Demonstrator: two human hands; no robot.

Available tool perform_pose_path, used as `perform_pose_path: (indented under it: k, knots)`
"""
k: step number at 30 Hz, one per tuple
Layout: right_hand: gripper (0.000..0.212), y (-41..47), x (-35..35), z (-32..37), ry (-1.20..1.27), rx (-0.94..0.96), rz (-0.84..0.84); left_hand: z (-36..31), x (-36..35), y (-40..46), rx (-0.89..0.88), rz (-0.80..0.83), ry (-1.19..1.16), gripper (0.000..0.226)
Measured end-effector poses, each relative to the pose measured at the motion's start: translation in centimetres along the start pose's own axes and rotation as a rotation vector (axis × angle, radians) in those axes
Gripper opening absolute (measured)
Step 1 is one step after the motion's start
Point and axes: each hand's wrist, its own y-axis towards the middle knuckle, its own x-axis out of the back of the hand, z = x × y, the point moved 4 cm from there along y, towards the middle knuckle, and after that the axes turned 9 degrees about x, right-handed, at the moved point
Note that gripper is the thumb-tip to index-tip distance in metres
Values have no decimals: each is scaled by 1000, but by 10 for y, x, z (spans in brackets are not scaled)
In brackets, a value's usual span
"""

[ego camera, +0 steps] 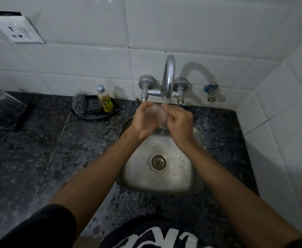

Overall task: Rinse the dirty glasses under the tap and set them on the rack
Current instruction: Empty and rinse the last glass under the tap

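Both hands are up over the sink (164, 183), and between them sits a clear glass (158, 115), held right under the spout of the tap (168, 77). The left hand (144, 120) wraps around the glass from its own side, fingers curled over the far edge and thumb toward the near side. The right hand (179, 124) closes on the glass from the opposite side, fingers bent around it up by the rim, so the glass is clasped between the two palms. A thin stream of water (166, 101) drops from the spout and lands just at the right hand's fingertips, where they meet the glass; how much runs inside I cannot tell, the glass being transparent and blurred. Below the hands, the steel basin is beaded with droplets and the drain (158, 161) lies open straight beneath the wrists. Off beyond the left hand, a dark dish (93, 116) sits on the speckled countertop (39, 158), carrying a steel scrubber (78, 104) and a small bottle of yellow liquid (106, 99) standing upright. Far out past the left hand, at the edge of view, a clear rack (2, 111) rests on the counter with what looks like an upturned glass on it, too dim to be sure. Beyond the right hand, a small valve (210, 92) pokes from the white tiled wall (182, 24).
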Motion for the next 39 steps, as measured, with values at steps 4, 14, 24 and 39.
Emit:
perform_pose_path:
  k: [4,14,24,39]
  knots:
    - [26,-3,3,14,-105,390,119,-3,0,3,61,-30,155,52]
    - [28,2,-1,14,-81,289,134,-6,-4,-2,45,-10,120,52]
    - [27,2,3,15,-83,253,80,-8,-12,-3,84,44,72,56]
    - [29,-6,3,5,-43,154,15,-8,5,10,4,-127,211,36]
